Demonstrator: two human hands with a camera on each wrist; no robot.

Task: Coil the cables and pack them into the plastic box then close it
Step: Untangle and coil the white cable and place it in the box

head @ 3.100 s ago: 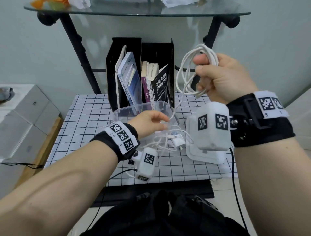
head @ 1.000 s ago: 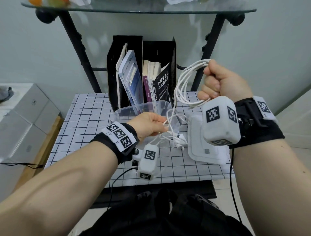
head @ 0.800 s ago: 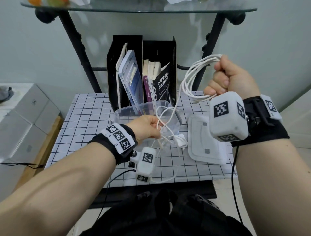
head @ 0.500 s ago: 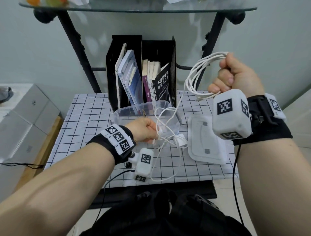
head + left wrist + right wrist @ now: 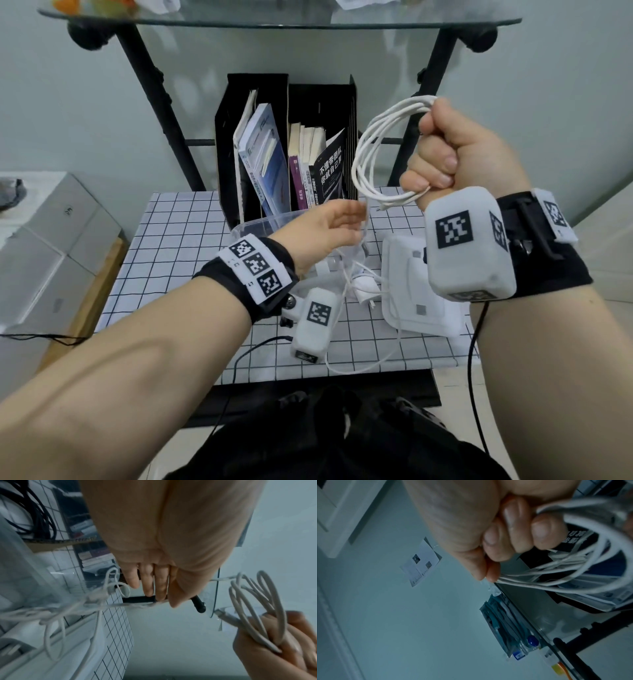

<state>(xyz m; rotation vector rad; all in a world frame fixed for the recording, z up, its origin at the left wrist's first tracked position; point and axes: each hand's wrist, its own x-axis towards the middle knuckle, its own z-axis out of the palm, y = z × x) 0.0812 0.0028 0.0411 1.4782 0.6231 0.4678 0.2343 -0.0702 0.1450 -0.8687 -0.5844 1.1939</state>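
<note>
My right hand is a raised fist that grips a coil of white cable above the table. The same coil shows in the right wrist view, held in my curled fingers. A loose strand runs down from the coil past my left hand, whose fingers are straight, and I cannot tell whether they pinch it. The strand leads to a tangle and a white charger plug by the clear plastic box. The box's white lid lies flat to its right.
A black file holder with books stands just behind the box. A black-framed glass shelf hangs overhead. A cable loop droops over the front edge of the checked tablecloth. Grey boxes sit to the left.
My left hand has loosened its pinch and moved up and right toward the coil, fingers now straight. The right fist has shifted slightly left, still holding the coil.
</note>
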